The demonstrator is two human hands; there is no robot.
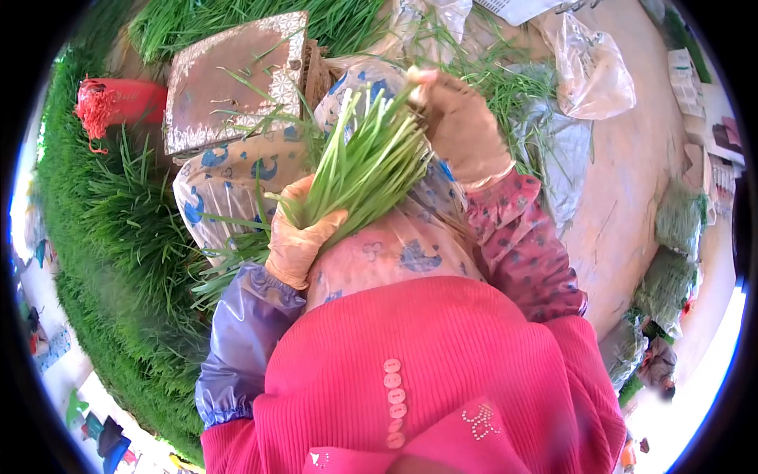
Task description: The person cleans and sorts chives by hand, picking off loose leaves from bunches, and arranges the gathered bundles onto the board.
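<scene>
A bunch of long green stalks (367, 158) with pale ends is held above the lap, its pale ends pointing up. My left hand (304, 233), in a thin pale glove, is wrapped round the lower part of the bunch. My right hand (458, 118), in a brownish glove, is raised beside the upper right of the bunch. Its thumb and fingertips are pressed together near the stalk ends; what they pinch, if anything, is too small to make out. A patterned plastic apron (418, 257) covers the lap.
Dense green plants (118, 261) line the left side. A worn square board (233, 83) lies beyond the knees, with a red bundle (122, 103) beside it. Loose stalks (513, 103) and a clear plastic bag (592, 67) lie at upper right. Bagged greens (671, 280) stand far right.
</scene>
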